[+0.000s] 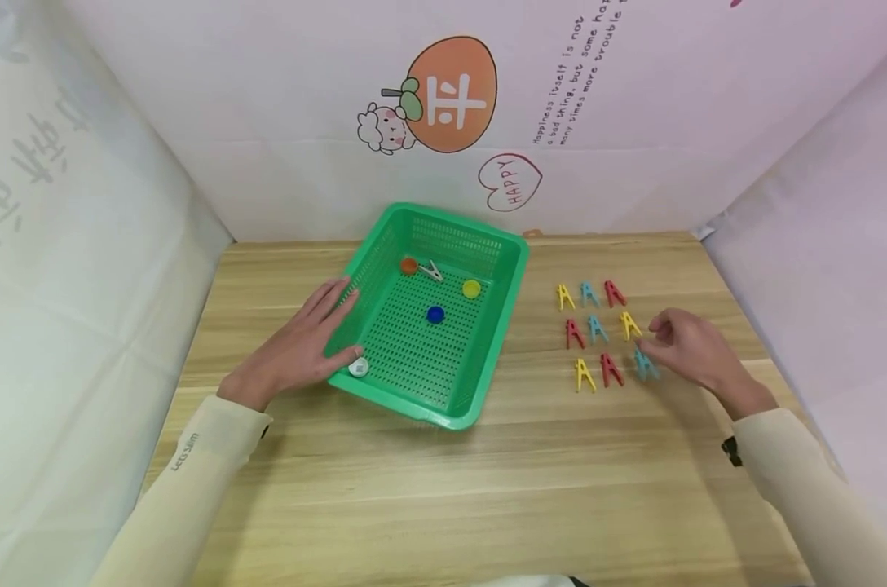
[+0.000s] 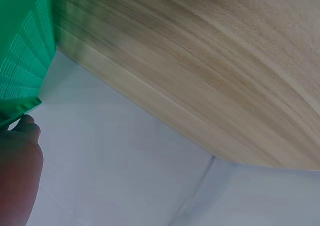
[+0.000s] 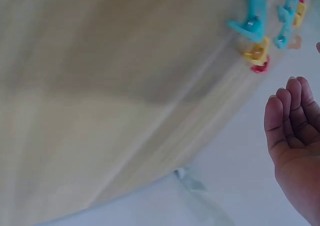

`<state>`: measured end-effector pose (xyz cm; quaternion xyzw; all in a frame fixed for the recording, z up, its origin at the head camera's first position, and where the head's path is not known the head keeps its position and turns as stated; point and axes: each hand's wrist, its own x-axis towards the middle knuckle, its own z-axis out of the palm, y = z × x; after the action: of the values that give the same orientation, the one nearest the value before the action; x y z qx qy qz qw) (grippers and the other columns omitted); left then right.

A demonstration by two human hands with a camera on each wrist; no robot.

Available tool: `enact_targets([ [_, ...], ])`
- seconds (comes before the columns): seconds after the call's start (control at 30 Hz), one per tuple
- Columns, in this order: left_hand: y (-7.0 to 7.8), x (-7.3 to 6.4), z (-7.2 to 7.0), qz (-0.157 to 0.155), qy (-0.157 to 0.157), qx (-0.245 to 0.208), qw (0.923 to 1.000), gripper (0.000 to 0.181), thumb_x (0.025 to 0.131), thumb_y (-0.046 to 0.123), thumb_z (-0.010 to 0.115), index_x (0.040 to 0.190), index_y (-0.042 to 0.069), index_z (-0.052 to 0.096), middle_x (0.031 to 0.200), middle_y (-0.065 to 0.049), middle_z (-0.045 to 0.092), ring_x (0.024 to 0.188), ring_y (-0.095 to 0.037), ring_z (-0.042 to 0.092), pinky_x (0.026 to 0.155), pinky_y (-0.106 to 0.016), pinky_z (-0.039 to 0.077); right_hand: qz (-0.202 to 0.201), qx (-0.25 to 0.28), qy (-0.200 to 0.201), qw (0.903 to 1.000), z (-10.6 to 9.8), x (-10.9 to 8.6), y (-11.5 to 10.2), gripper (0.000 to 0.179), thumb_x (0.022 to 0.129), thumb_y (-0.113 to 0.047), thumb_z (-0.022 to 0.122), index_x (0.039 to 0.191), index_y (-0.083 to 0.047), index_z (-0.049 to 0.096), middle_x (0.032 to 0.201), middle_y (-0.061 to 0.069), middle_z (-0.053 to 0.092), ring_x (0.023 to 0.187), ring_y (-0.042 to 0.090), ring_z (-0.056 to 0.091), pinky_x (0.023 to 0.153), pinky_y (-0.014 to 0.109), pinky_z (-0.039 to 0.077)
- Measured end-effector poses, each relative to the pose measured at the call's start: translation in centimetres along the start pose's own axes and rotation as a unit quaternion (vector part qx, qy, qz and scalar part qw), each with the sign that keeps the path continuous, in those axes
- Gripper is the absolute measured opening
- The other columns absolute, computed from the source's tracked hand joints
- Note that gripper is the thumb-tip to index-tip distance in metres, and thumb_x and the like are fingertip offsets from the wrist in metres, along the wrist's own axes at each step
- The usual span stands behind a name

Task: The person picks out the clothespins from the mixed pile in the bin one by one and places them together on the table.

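My left hand [image 1: 304, 338] lies at the left rim of a green plastic basket [image 1: 498, 326], fingers spread and fairly straight, thumb over the front left corner. Beside that thumb is a white disc [image 1: 359, 366] with a small dark mark. In the left wrist view only part of the hand [image 2: 22, 146] shows, at the basket's rim [image 2: 22, 108]. My right hand [image 1: 689, 346] hovers by a light blue clothespin [image 1: 646, 365], the nearest of several red, yellow and blue ones laid out in three rows. Its fingers [image 3: 292, 106] curve loosely around nothing in the right wrist view, apart from the blue clothespin [image 3: 254, 18].
Inside the basket lie an orange cap [image 1: 409, 266], a white clothespin [image 1: 433, 271], a yellow cap [image 1: 471, 289] and a dark blue cap [image 1: 435, 315]. The wooden table [image 1: 487, 497] is bounded by a printed white back sheet [image 1: 282, 179] and white sheets at both sides.
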<state>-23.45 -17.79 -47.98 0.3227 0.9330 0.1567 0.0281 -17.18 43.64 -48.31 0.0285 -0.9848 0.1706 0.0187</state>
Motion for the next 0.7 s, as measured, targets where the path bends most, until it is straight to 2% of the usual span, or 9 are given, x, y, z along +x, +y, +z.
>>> enact_targets([
  [0.13,0.0,-0.1,0.1,-0.001,0.000,-0.002,1.0000,0.088,0.098,0.062,0.046,0.162,0.018,0.006,0.169,0.000,-0.006,0.156,-0.028,-0.004,0.120,-0.056,0.023,-0.010,0.000,-0.008,0.9999,-0.5,1.8,-1.7,0.049,0.090,-0.044,0.069,0.109,0.001,0.064,0.099,0.017,0.067,0.087,0.029,0.063,0.073,0.047,0.051],
  [0.27,0.1,-0.1,0.1,-0.001,0.001,-0.004,1.0000,0.088,0.098,0.062,0.046,0.162,0.018,0.006,0.169,0.000,-0.006,0.156,-0.028,-0.003,0.121,-0.055,0.022,-0.045,-0.015,-0.002,0.9989,-1.0,3.9,-3.6,0.045,0.090,-0.040,0.069,0.107,0.002,0.065,0.097,0.017,0.068,0.086,0.030,0.064,0.074,0.050,0.052],
  [0.5,0.0,0.0,0.0,0.007,0.005,-0.004,1.0000,0.087,0.098,0.061,0.047,0.162,0.018,0.006,0.170,-0.001,-0.005,0.156,-0.027,-0.004,0.121,-0.055,0.022,-0.108,-0.039,0.013,0.9933,-1.6,7.3,-6.5,0.035,0.089,-0.034,0.070,0.101,-0.001,0.067,0.091,0.011,0.068,0.079,0.023,0.062,0.069,0.041,0.051],
  [0.57,0.0,0.0,0.0,0.010,0.006,-0.003,0.9999,0.087,0.098,0.061,0.047,0.162,0.018,0.006,0.170,-0.002,-0.005,0.156,-0.028,-0.003,0.121,-0.055,0.023,-0.125,-0.046,0.011,0.9910,-1.9,8.3,-7.4,0.035,0.090,-0.034,0.069,0.101,-0.001,0.067,0.091,0.013,0.067,0.079,0.024,0.062,0.070,0.042,0.052],
  [0.7,-0.1,0.0,0.0,0.011,0.006,0.001,0.9999,0.087,0.099,0.061,0.046,0.162,0.017,0.006,0.170,-0.002,-0.005,0.156,-0.028,-0.003,0.120,-0.054,0.024,-0.134,-0.050,-0.008,0.9897,-2.5,10.2,-9.5,0.038,0.090,-0.035,0.069,0.105,-0.001,0.065,0.098,0.014,0.066,0.088,0.028,0.063,0.077,0.046,0.053],
])
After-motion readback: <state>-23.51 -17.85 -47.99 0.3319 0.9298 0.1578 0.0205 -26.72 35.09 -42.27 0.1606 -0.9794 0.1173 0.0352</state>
